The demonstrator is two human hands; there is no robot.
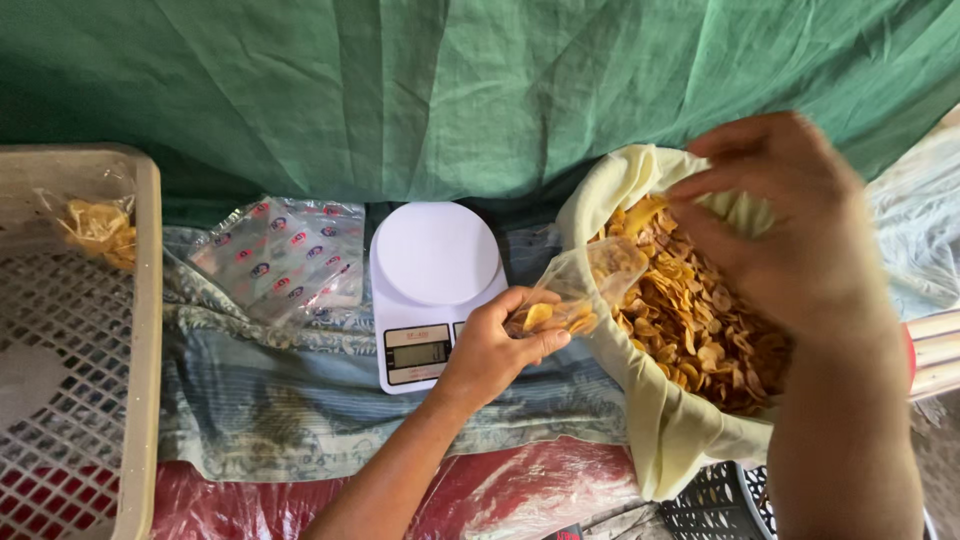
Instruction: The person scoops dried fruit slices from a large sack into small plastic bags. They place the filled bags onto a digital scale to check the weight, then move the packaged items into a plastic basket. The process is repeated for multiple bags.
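Note:
My left hand (497, 348) grips a small clear plastic bag (590, 285) partly filled with yellow chips, held at the rim of a big cream cloth sack (660, 425). The sack is full of golden fried chips (700, 320). My right hand (790, 225) hovers over the sack's open mouth, fingers curled downward; whether chips lie in it I cannot tell. A white digital kitchen scale (432, 270) with a round bare platform stands just left of my left hand.
A pile of printed clear packets (285, 255) lies left of the scale on a blue patterned cloth (270, 400). A beige mesh crate (140, 330) at far left holds one filled chip bag (95, 228). Green fabric (420, 90) hangs behind. Red plastic sheet (520, 495) lies near me.

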